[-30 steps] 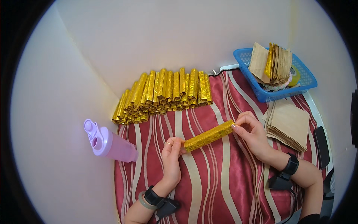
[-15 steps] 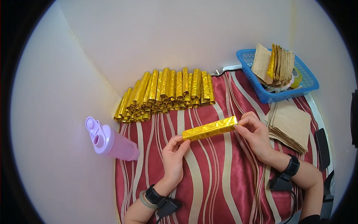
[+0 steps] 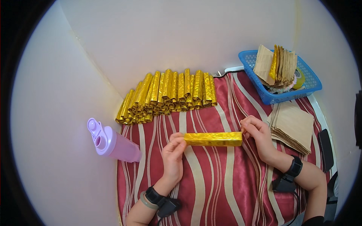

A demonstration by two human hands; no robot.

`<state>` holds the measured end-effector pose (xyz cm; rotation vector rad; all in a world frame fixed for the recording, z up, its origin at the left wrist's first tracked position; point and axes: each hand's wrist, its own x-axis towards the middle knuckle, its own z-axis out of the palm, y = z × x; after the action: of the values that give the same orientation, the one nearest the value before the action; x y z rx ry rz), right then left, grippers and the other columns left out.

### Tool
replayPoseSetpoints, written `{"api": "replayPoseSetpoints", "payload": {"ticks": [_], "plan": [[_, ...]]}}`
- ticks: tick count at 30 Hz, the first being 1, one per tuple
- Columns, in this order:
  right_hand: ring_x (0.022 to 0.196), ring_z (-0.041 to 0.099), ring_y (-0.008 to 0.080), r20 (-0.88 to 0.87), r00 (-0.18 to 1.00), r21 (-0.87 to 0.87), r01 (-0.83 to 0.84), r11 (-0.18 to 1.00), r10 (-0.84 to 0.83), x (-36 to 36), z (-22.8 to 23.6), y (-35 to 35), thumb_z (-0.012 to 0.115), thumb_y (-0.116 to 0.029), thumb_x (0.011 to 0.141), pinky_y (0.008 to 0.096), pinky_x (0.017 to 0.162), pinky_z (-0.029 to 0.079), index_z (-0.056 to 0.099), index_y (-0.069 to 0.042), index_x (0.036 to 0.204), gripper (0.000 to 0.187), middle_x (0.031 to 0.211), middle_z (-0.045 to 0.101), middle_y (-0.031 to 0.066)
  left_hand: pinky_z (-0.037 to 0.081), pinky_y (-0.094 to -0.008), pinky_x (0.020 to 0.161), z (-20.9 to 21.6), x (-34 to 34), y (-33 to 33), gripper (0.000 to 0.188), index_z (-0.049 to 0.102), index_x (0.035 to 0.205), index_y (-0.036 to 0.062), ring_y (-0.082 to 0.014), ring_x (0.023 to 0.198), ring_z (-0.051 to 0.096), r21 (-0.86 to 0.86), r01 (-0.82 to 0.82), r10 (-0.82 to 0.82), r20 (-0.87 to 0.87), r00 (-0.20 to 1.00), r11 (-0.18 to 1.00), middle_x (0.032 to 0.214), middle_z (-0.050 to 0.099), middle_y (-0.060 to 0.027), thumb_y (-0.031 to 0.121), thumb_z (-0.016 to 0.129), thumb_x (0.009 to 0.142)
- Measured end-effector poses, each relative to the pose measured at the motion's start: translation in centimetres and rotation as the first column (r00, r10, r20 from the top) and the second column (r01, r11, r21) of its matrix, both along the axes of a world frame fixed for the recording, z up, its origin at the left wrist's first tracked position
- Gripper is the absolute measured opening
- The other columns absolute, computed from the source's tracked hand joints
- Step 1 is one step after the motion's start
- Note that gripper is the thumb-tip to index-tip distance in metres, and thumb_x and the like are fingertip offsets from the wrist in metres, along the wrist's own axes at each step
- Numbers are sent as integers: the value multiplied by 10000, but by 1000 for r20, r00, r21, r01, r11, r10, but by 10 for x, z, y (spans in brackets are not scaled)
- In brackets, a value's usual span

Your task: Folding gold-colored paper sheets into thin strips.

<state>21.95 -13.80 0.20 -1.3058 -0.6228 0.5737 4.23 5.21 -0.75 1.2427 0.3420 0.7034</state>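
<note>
A: Item one?
B: Gold foil bar point(image 3: 213, 138), level above the red striped cloth point(image 3: 211, 196). Your left hand point(image 3: 172, 155) pinches its left end, your right hand point(image 3: 257, 133) its right end, fingers pressed together.
A: Surroundings?
B: Stacked gold foil bars point(image 3: 169, 95) far; pink bottle point(image 3: 113, 142) left; blue basket point(image 3: 281, 77) and brown paper sheets point(image 3: 293, 125) right.

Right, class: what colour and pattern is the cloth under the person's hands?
The wavy-striped fabric tablecloth is dark red with cream and tan stripes, seen in the head view.

Bare left hand point(image 3: 173, 156) and bare right hand point(image 3: 258, 135); below the fingers, each wrist carries a black strap with a boxy black module; left adds a pale green bangle point(image 3: 148, 201).
</note>
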Motion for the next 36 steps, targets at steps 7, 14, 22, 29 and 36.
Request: {"api": "replayPoseSetpoints", "payload": {"ticks": [7, 14, 22, 29, 36], "plan": [[695, 521, 57, -177, 983, 137, 64, 989, -39, 3, -7, -2, 528, -274, 992, 213, 616, 401, 559, -97, 793, 269, 742, 551, -24, 315, -274, 977, -2, -1, 3, 121, 635, 927, 8, -128, 1063, 461, -111, 236, -238, -4, 971, 965, 1121, 483, -32, 83, 541, 941], [788, 581, 82, 153, 913, -114, -364, 924, 379, -21, -2, 4, 638, -145, 930, 245, 714, 471, 633, -17, 990, 141, 893, 600, 27, 307, -331, 989, 8, -1, -3, 95, 642, 901, 74, -203, 1107, 395, 472, 580, -436, -386, 813, 664, 1086, 494, -26, 168, 625, 906], [806, 558, 99, 267, 721, -292, -571, 767, 639, -19, 1, 0, 680, -153, 913, 256, 732, 450, 637, -21, 957, 145, 924, 570, 35, 302, -357, 1012, 7, 2, -9, 99, 658, 914, 73, -215, 1126, 382, 533, 630, -448, -443, 776, 565, 1078, 511, -15, 172, 653, 901], [868, 547, 114, 236, 729, -172, -619, 766, 642, -14, -11, 1, 661, -176, 930, 252, 752, 442, 653, -43, 987, 145, 952, 558, 32, 301, -352, 1004, 5, 1, -8, 121, 673, 894, 63, -190, 1087, 424, 504, 600, -431, -419, 799, 622, 1051, 538, -10, 179, 644, 911], [865, 531, 111, 242, 729, -167, -618, 768, 640, -14, -11, 3, 664, -188, 931, 244, 745, 425, 670, -46, 979, 150, 952, 559, 26, 301, -349, 1000, 5, 1, -9, 133, 671, 879, 63, -185, 1073, 416, 508, 606, -435, -424, 794, 612, 1041, 540, -1, 189, 646, 913]]}}
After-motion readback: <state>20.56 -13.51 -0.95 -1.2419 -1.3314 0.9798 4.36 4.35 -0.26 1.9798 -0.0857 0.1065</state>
